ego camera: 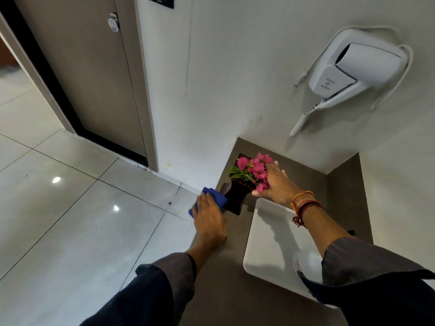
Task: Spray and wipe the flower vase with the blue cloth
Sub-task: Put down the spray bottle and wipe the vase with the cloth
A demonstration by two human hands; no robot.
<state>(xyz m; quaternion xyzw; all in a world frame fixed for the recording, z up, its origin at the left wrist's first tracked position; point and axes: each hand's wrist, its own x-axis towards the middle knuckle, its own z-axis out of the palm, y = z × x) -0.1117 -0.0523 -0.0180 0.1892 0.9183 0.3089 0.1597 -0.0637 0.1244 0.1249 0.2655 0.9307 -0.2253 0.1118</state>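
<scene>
A dark maroon flower vase [236, 196] with pink flowers [255, 168] and green leaves stands on the brown counter [306, 182], near its left edge. My left hand [209, 220] presses a folded blue cloth [215, 197] against the vase's left side. My right hand [275, 182] grips the vase at its top right, fingers among the flowers. No spray bottle is in view.
A white rectangular sink [277, 245] sits on the counter just right of the vase, under my right forearm. A white wall-mounted hair dryer [353, 69] with a coiled cord hangs above. Left of the counter lie a glossy tiled floor [70, 208] and a grey door [89, 74].
</scene>
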